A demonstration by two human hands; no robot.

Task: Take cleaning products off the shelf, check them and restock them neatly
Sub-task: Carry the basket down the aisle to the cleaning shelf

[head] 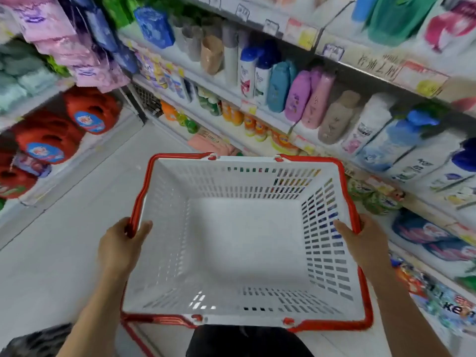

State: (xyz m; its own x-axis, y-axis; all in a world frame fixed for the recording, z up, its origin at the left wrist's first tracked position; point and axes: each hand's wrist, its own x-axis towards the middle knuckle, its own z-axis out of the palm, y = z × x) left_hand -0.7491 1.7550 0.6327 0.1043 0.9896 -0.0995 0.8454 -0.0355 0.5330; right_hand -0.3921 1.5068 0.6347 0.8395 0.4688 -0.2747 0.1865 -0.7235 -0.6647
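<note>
Bottles (304, 99) and price tags (300, 34): motion-blurred, print unreadable. Left hand (121, 246), right hand (365, 243): fingers hidden behind basket (244, 158) walls. Dark shape (244, 341) at bottom edge: cut off, unidentifiable.

Letters "ke" on blue pack (454, 304), lower right; other labels blurred.

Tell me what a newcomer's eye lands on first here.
The white basket with red handles fills the centre, empty, gripped at its side rims by the left hand and the right hand. To the right run shelves of colourful bottles. Red jugs sit on the low shelves at the left.
</note>
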